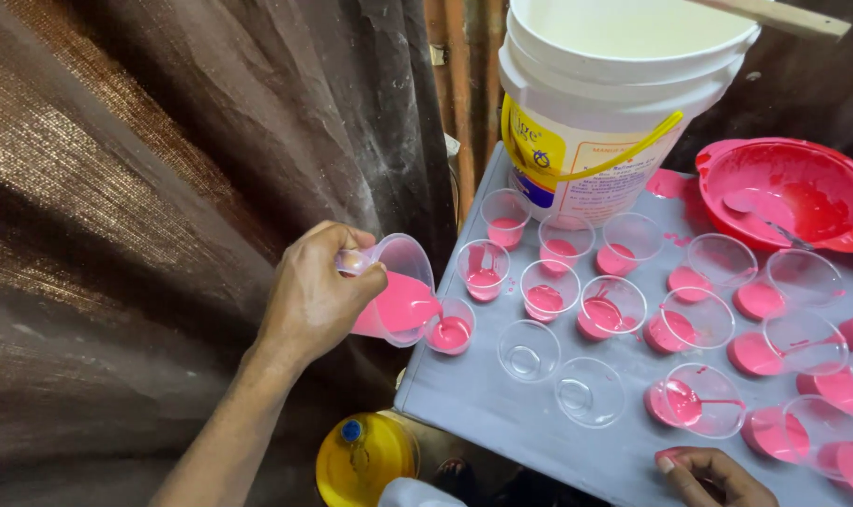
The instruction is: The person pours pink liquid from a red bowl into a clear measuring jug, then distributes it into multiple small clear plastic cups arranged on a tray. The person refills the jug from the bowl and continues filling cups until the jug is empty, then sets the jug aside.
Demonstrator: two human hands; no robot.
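Observation:
My left hand (316,299) grips a clear plastic cup (400,293) part full of pink liquid and holds it tilted. A thin pink stream runs from it into a small clear cup (451,328) at the left edge of a grey board (473,399). Many more small clear cups stand on the board. Most hold pink liquid, such as one near the middle (549,290). Two in front (529,351) (590,391) look empty. My right hand (713,475) rests on the board's near edge, fingers curled with nothing in them.
A big white bucket (614,84) with a yellow handle stands at the board's far end, a wooden stick (783,17) across its top. A red bowl (791,192) smeared with pink sits at the right. A yellow container (365,458) stands below. Dark brown cloth (164,169) hangs on the left.

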